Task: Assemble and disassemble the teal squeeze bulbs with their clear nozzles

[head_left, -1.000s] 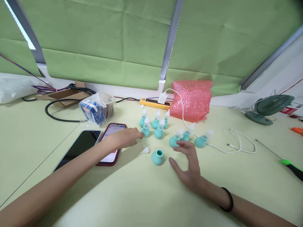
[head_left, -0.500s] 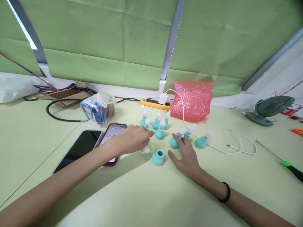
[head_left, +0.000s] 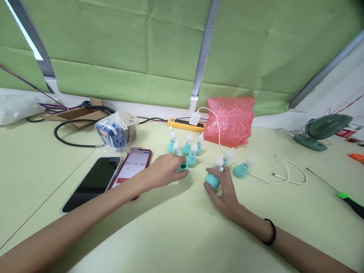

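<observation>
My left hand point(head_left: 165, 171) is closed around a small teal rubber bulb with an open mouth point(head_left: 183, 167), held just above the table. My right hand point(head_left: 225, 193) grips another teal bulb with a clear tip point(head_left: 214, 177), its fingers wrapped over it. Behind the hands stands a cluster of several capped teal bulbs point(head_left: 186, 147). Two more capped bulbs point(head_left: 241, 169) lie to the right of my right hand. A loose white tip point(head_left: 174, 182) peeks out under my left hand.
A red phone showing a timer point(head_left: 133, 167) and a black phone point(head_left: 88, 184) lie at the left. Behind are a bagged blue box point(head_left: 115, 132), a yellow power strip point(head_left: 184, 124) and pink bubble wrap point(head_left: 231, 119). A white cable point(head_left: 273, 172), a fan point(head_left: 324, 131) and a green-handled screwdriver point(head_left: 348, 199) sit at the right.
My left hand left the cluster and took up the open-mouthed bulb. My right hand closed on a capped bulb and drew it nearer.
</observation>
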A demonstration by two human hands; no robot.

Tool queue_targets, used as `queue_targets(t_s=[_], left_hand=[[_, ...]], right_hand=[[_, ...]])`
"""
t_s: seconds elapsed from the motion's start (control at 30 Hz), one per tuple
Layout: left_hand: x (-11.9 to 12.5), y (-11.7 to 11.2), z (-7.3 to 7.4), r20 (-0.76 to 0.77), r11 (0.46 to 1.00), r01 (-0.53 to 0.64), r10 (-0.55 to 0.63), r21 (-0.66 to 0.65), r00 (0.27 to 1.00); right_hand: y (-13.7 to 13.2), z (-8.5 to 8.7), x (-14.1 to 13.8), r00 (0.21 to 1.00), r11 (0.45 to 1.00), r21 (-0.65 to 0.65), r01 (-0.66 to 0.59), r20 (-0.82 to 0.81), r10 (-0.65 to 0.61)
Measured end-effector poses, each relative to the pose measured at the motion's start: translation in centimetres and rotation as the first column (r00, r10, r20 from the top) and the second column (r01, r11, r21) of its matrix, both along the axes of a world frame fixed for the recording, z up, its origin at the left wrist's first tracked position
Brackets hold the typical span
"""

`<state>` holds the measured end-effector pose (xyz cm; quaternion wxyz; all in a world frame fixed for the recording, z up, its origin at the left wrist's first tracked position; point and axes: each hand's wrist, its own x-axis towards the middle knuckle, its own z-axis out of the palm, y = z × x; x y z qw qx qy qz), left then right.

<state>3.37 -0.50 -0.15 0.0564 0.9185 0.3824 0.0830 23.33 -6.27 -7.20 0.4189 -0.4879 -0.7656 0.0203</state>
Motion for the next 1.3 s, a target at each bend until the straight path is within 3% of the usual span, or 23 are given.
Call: queue_targets(t_s=[0.2, 0.37, 0.53, 0.63, 0.73, 0.83, 1.0, 1.1, 1.13, 1.17, 1.2, 1.27, 1.3], left_hand=[[-0.5, 1.1, -1.0, -0.026, 0.998, -0.059, 0.06, 0.018, 0.998], [0.0, -0.7, 1.2, 0.044, 0.991, -0.098, 0.095, 0.089, 0.995], [0.4, -2.8, 2.3, 0.105, 0.978, 0.165, -0.152, -0.131, 0.983], [0.3, -2.8, 2.0, 0.147, 0.874, 0.372, -0.342, -0.314, 0.928], [0.2, -2.3, 2.0, 0.261, 0.718, 0.479, -0.402, -0.506, 0.878], [0.0, -1.7, 2.2, 0.319, 0.563, 0.498, -0.391, -0.66, 0.863], [0.0, -0.8, 2.0, 0.346, 0.373, 0.478, -0.367, -0.796, 0.863], [-0.4, -0.6, 2.4, 0.347, 0.17, 0.435, -0.385, -0.884, 0.855], [-0.6, -0.6, 2.7, 0.326, 0.148, 0.41, -0.398, -0.9, 0.858], [-0.9, -0.7, 3.0, 0.282, 0.194, 0.386, -0.412, -0.902, 0.866], [-1.2, -0.9, 3.3, 0.216, 0.325, 0.363, -0.41, -0.873, 0.886], [-1.9, -1.1, 3.6, 0.04, 0.726, 0.275, -0.323, -0.63, 0.946], [-2.2, -1.1, 3.6, -0.042, 0.875, 0.202, -0.245, -0.441, 0.969]], right_hand=[[-0.1, 0.0, 0.3, 0.985, 0.986, -0.016, -0.163, 0.053, 0.164], [-0.9, 0.2, 0.0, 0.949, 0.957, 0.051, -0.286, 0.151, 0.276], [-1.8, 0.3, -0.5, 0.894, 0.92, 0.114, -0.374, 0.31, 0.325], [-2.2, 0.3, -0.5, 0.844, 0.886, 0.142, -0.441, 0.402, 0.356], [-2.6, 0.4, -0.5, 0.808, 0.86, 0.146, -0.489, 0.448, 0.383], [-2.9, 0.4, -0.8, 0.793, 0.837, 0.158, -0.523, 0.451, 0.41], [-3.0, 0.5, -1.0, 0.789, 0.818, 0.18, -0.546, 0.438, 0.43], [-2.8, 0.5, -0.8, 0.791, 0.816, 0.213, -0.538, 0.463, 0.4], [-2.7, 0.5, -0.7, 0.795, 0.82, 0.224, -0.527, 0.47, 0.383], [-2.6, 0.5, -0.5, 0.801, 0.825, 0.232, -0.515, 0.472, 0.368], [-2.5, 0.5, -0.4, 0.81, 0.834, 0.235, -0.5, 0.468, 0.354], [-2.2, 0.4, -0.3, 0.826, 0.85, 0.231, -0.473, 0.451, 0.337], [-2.1, 0.4, -0.3, 0.832, 0.858, 0.224, -0.462, 0.444, 0.332]])
